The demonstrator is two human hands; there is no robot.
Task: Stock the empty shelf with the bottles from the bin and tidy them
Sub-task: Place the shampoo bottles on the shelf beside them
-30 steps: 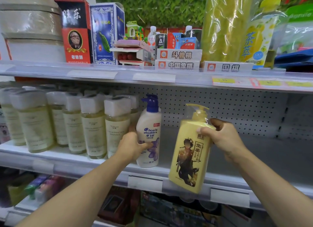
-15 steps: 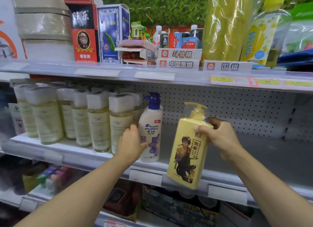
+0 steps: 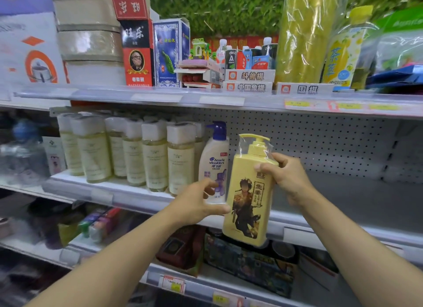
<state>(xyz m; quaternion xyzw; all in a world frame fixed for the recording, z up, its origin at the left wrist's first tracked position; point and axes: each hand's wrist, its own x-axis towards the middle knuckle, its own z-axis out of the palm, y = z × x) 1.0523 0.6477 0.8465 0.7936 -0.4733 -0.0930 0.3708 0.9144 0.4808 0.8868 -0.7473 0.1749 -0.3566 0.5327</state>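
Note:
My right hand (image 3: 283, 178) grips a yellow pump bottle (image 3: 249, 206) by its shoulder. The bottle hangs upright in front of the middle shelf (image 3: 343, 199), with its base below the shelf's front rail. A white Head & Shoulders bottle (image 3: 215, 160) with a blue pump stands on the shelf just left of it. My left hand (image 3: 196, 201) hovers in front of that bottle's base with fingers and thumb spread, the thumb reaching toward the yellow bottle's left edge. Several pale bottles with white caps (image 3: 155, 155) stand in rows further left.
The shelf to the right of the yellow bottle is bare, backed by a white pegboard (image 3: 320, 146). The upper shelf (image 3: 206, 98) carries boxes, game sets and a wrapped yellow roll (image 3: 304, 32). Boxes (image 3: 247, 261) fill the lower shelf below.
My left hand has let go of the white bottle and drawn back and right toward the yellow bottle. The yellow bottle stays in my right hand at about the same height.

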